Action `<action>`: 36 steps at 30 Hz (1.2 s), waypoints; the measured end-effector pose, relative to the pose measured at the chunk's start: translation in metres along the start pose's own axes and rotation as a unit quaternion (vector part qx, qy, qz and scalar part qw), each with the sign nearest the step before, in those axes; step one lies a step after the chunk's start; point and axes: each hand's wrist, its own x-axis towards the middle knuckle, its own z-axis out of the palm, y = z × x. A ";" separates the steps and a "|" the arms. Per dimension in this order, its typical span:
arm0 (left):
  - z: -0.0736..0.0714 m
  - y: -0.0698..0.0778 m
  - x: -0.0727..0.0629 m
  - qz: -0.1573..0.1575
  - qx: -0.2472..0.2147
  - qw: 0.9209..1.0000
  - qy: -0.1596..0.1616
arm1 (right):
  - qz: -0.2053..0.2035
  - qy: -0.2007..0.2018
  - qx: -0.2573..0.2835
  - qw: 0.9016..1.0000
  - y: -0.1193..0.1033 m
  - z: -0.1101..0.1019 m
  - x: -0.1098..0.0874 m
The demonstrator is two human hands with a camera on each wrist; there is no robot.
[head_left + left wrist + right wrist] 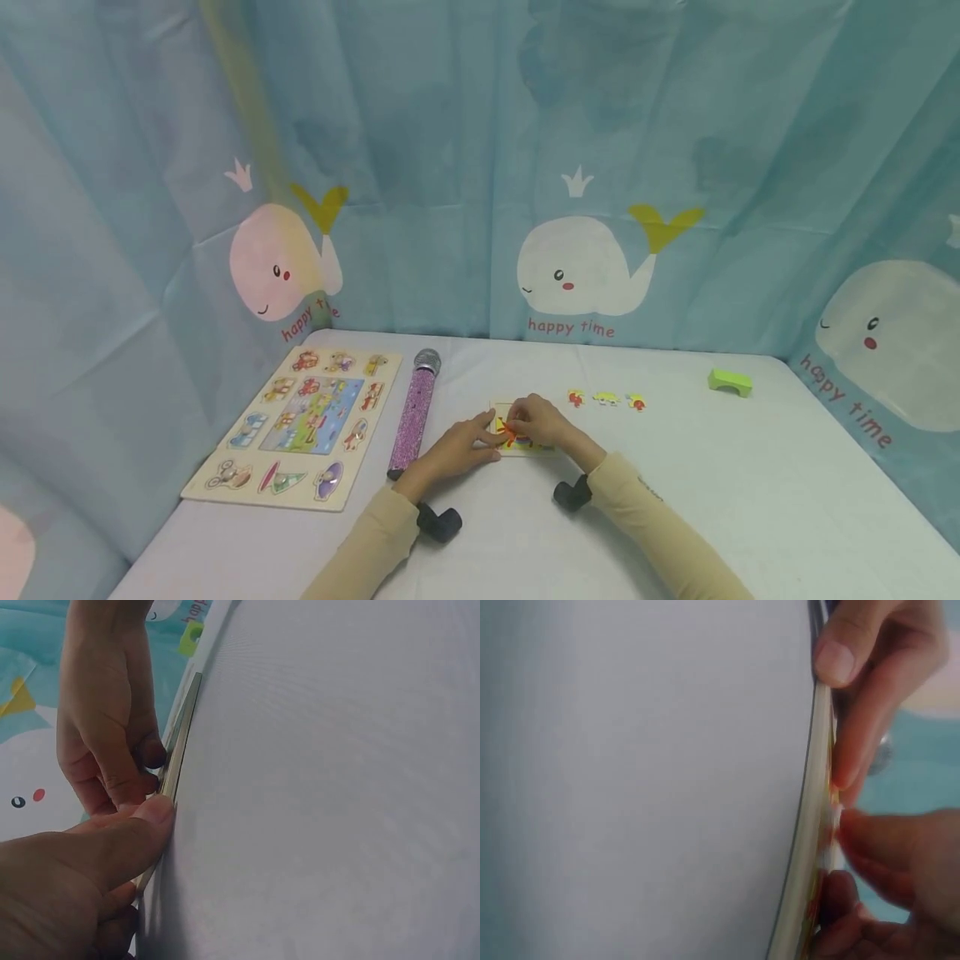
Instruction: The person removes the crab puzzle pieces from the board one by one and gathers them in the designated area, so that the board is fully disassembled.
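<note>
On the worktop (495,542), between microphone (415,408) and three loose pieces (606,399): small board (525,453), gripped at its left end by the left hand (459,445). Over its coloured face: right hand (543,422), fingers bent, tips at an orange piece (511,434); whether pinching or pressing, not discernible. Far left: large puzzle (391,371).

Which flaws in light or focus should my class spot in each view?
Head: fairly even light, but the loose puzzle pieces show little fine detail; left wrist: dim, the left hand dark, with a soft shadow beside the board; right wrist: soft overall, the right hand blurred.
</note>
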 end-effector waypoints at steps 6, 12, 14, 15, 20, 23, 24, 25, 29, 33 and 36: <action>0.001 -0.002 0.000 0.004 0.002 1.000 0.002 | 0.000 0.010 -0.015 1.000 0.000 0.002 -0.001; 0.005 -0.002 -0.001 0.011 0.002 1.000 -0.001 | -0.019 0.004 -0.015 1.000 0.003 0.004 -0.002; 0.006 -0.001 -0.001 0.008 0.006 1.000 -0.002 | -0.021 0.005 -0.005 1.000 0.004 0.004 -0.003; 0.006 -0.001 0.000 0.006 0.008 1.000 -0.001 | -0.018 0.007 0.002 1.000 0.004 0.004 -0.003; 0.005 -0.002 0.002 -0.011 0.010 1.000 0.003 | -0.011 0.028 0.036 0.999 0.007 0.003 -0.001; 0.005 -0.002 0.002 -0.010 0.009 1.000 0.001 | -0.002 0.040 0.047 0.998 0.009 0.003 0.000; 0.005 -0.002 0.002 -0.009 0.008 1.000 0.000 | 0.002 0.043 0.050 0.998 0.009 0.003 0.000; 0.005 -0.003 0.002 -0.008 0.007 1.000 -0.001 | 0.005 0.047 0.056 0.997 0.010 0.003 0.001; 0.004 -0.002 0.002 -0.004 0.002 1.000 -0.004 | 0.012 0.050 0.080 0.995 0.011 0.001 0.001; 0.002 -0.002 0.002 0.004 0.007 1.000 -0.005 | 0.011 0.051 0.099 0.994 0.014 -0.004 0.001; 0.000 -0.002 0.002 0.004 0.010 1.000 -0.005 | 0.015 0.062 0.107 0.992 0.015 -0.012 0.002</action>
